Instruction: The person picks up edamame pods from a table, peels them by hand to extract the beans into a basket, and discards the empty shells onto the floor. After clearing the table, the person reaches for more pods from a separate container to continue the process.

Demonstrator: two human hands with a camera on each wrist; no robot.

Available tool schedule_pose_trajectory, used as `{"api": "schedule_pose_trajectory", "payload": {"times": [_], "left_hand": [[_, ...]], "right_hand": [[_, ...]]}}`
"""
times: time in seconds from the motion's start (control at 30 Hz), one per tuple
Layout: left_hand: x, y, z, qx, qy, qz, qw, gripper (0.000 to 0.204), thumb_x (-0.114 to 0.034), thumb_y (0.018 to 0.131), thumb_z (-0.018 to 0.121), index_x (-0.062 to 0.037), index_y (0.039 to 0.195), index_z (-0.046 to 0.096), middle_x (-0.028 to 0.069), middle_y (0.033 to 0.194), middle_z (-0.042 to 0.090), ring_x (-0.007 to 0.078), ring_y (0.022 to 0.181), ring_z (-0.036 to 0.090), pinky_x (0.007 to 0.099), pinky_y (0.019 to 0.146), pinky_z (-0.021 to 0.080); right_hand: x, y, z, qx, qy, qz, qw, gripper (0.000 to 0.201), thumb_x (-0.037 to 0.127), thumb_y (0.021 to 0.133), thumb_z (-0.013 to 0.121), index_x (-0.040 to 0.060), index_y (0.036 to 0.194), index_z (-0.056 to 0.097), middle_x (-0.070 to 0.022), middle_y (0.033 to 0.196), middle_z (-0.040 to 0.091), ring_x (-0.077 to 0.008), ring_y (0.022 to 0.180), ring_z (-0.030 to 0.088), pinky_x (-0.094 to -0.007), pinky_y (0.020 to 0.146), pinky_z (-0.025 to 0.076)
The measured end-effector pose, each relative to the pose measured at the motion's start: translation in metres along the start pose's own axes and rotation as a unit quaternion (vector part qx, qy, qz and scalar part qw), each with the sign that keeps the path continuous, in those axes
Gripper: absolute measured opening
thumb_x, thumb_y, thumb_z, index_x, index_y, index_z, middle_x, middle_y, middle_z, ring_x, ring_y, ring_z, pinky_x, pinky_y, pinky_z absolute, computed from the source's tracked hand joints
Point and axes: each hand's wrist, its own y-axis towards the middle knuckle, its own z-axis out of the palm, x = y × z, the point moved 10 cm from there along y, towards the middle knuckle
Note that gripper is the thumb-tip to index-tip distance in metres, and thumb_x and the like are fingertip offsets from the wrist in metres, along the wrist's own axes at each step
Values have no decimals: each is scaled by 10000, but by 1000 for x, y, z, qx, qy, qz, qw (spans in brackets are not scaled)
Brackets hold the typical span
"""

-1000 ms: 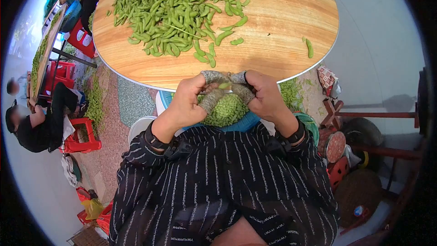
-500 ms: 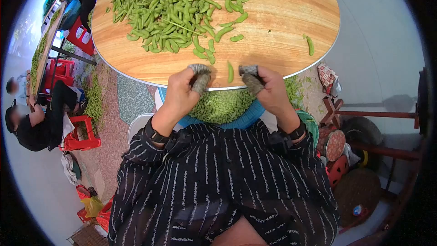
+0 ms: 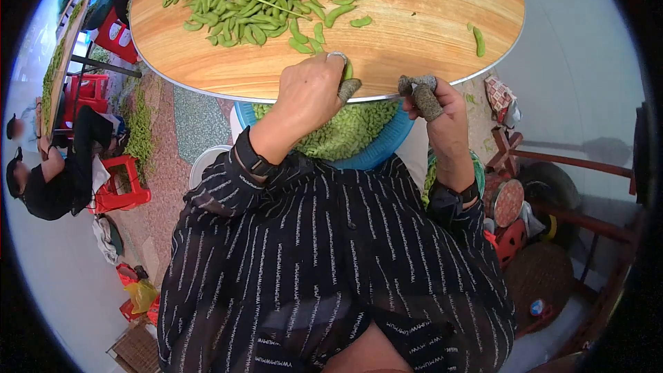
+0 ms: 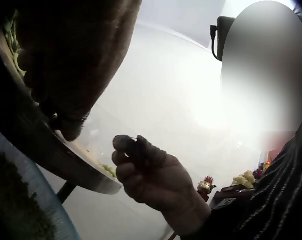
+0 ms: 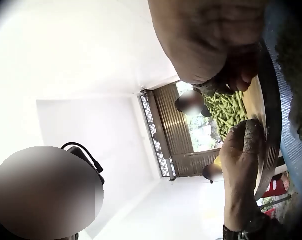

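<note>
At the near edge of the round wooden table (image 3: 407, 52), my left hand (image 3: 304, 93) pinches a green edamame pod (image 3: 349, 70) lying on the wood, thumb on one side and forefinger on the other. Grey cloth covers wrap the thumb and forefinger of both hands. My right hand (image 3: 445, 114) is raised at the edge to the right, fingers curled and thumb against forefinger; the left wrist view shows no bean or pod in this hand (image 4: 153, 172). Below the edge, a blue basket (image 3: 387, 141) holds shelled green beans (image 3: 345, 131), partly hidden under my left hand and the table.
A big heap of pods (image 3: 255, 0) covers the table's far left, with a stray pod (image 3: 478, 41) at right. A white bucket (image 3: 207, 166) stands left on the floor. Red stools (image 3: 124, 186) and a seated person (image 3: 59, 173) are farther left. A wooden frame (image 3: 507, 152) stands right.
My hands were together over the basket on a pod, then parted, with a pod lying on the table between them. My left hand has moved right onto that pod; my right hand has drawn rightward.
</note>
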Motion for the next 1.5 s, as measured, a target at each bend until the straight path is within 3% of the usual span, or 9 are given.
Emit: {"api": "schedule_pose_trajectory", "payload": {"times": [0.1, 0.2, 0.27, 0.4, 0.53, 0.63, 1.13, 1.27, 1.5], "left_hand": [[-2, -2, 0, -6, -4, 12, 1000, 228, -204, 721, 587, -31, 860, 537, 140, 758, 544, 319, 678, 543, 383, 553, 419], [-6, -5, -7, -63, -3, 62, 996, 208, -150, 706, 592, -22, 860, 537, 140, 798, 540, 322, 709, 537, 382, 581, 423], [-10, -11, -19, -114, -43, 87, 989, 128, -108, 714, 557, -19, 800, 526, 149, 744, 513, 317, 736, 520, 389, 588, 423], [-9, -22, -25, -97, -126, 82, 984, 214, -44, 698, 575, -2, 898, 514, 165, 778, 539, 340, 694, 534, 380, 589, 427], [-20, -33, -38, -121, -191, 132, 965, 259, -27, 696, 574, 6, 943, 506, 169, 767, 548, 331, 705, 547, 350, 591, 437], [-17, -32, -36, -112, -221, 111, 963, 270, -19, 690, 575, 10, 951, 514, 168, 777, 552, 331, 704, 547, 348, 602, 440], [-20, -36, -42, -138, -188, 149, 961, 270, 10, 651, 580, 21, 917, 534, 169, 769, 551, 329, 699, 545, 348, 602, 441], [-22, -37, -40, -125, -184, 153, 963, 284, 23, 640, 574, 22, 921, 530, 169, 779, 550, 334, 704, 543, 348, 606, 441], [-18, -40, -39, -167, -175, 143, 960, 272, 38, 590, 573, 16, 855, 515, 164, 735, 524, 349, 668, 523, 370, 576, 424]], "right_hand": [[-13, -5, 3, 29, -2, 71, 997, 149, 117, 801, 523, 19, 904, 569, 16, 656, 539, -33, 527, 457, -161, 443, 343], [-24, -8, 21, 38, -9, 122, 992, 146, 114, 809, 504, 18, 900, 566, 14, 648, 530, -36, 519, 453, -161, 433, 346], [-29, -6, 34, 81, -9, 116, 990, 142, 118, 813, 496, 18, 888, 563, 13, 639, 522, -41, 513, 450, -160, 429, 346], [-24, -5, 59, 155, 66, 126, 978, 133, 119, 824, 475, 15, 847, 555, 8, 611, 496, -50, 508, 443, -158, 424, 347], [-16, -2, 69, 144, 149, 141, 968, 145, 136, 829, 479, 14, 811, 555, 3, 609, 495, -54, 520, 447, -172, 434, 357], [-11, -1, 74, 153, 146, 131, 968, 148, 145, 826, 489, 14, 808, 557, 4, 611, 497, -55, 516, 444, -175, 438, 358], [-16, 1, 78, 162, 113, 145, 969, 87, 95, 800, 514, 32, 835, 563, 20, 608, 500, -32, 489, 412, -153, 409, 290], [-20, 0, 77, 144, 108, 156, 971, 87, 97, 796, 524, 31, 840, 559, 17, 632, 515, -34, 509, 424, -156, 426, 301], [-19, 4, 81, 140, 127, 100, 977, 81, 86, 787, 538, 24, 837, 554, 14, 685, 535, -43, 571, 448, -171, 510, 352]]}}
